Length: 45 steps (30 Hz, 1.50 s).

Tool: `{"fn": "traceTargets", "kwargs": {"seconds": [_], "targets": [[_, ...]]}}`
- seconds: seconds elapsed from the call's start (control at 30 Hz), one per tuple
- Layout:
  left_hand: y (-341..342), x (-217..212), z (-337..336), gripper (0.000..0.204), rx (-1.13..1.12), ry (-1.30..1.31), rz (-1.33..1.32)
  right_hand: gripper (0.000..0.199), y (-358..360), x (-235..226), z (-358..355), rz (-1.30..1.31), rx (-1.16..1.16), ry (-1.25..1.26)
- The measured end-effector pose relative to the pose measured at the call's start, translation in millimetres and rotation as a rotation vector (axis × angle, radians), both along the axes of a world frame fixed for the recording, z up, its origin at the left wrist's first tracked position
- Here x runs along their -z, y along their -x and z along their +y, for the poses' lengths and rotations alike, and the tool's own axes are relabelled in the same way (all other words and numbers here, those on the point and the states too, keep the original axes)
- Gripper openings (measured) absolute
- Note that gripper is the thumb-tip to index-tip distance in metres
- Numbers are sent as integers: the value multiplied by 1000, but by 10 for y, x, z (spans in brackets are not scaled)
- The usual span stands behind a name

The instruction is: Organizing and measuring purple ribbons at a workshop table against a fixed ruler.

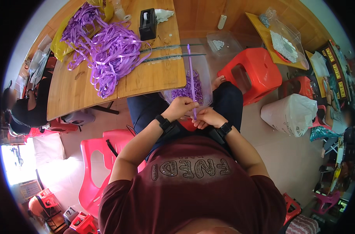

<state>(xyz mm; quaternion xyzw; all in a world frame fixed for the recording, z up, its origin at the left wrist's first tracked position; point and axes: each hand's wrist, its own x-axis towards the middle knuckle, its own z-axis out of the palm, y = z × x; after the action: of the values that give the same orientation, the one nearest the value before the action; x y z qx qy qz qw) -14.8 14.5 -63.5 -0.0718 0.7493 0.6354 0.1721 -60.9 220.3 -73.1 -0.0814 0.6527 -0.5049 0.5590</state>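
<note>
The purple ribbon [192,74], running from the rods [165,48] on the bench [146,80] over the tub [207,80], should handle as light, limp and slippery; grasp its near end flat, where left hand [180,109] and right hand [209,117] each appear to pinch it in a fingertip grip.

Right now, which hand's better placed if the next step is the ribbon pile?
Probably the left hand: it's nearer the ribbon pile, though it and the right hand both pinch the ribbon strip.
</note>
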Motion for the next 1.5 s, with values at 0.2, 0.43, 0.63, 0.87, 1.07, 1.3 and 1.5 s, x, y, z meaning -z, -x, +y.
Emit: {"fn": "traceTargets", "kwargs": {"seconds": [0.2,0.43,0.63,0.87,1.07,1.3,1.5], "targets": [[-134,-35,-43,29,-92,-163,-5,33,395,-292,-107,194,273,277],[-129,-255,100,31,-110,-74,-6,26,1059,-435,-858,188,512,510],[-133,-322,125,33,-88,58,66,22,1237,-480,-1128,405,642,576],[-103,-287,107,33,-62,93,78,22,1295,-506,-1175,377,635,562],[-85,-374,116,34,-74,181,115,22,1366,-569,-1272,538,662,581],[-123,-420,110,30,-62,127,90,22,1303,-635,-1279,460,683,597],[-380,-1087,110,16,432,199,570,23,1270,-598,-1031,525,496,494]]}}
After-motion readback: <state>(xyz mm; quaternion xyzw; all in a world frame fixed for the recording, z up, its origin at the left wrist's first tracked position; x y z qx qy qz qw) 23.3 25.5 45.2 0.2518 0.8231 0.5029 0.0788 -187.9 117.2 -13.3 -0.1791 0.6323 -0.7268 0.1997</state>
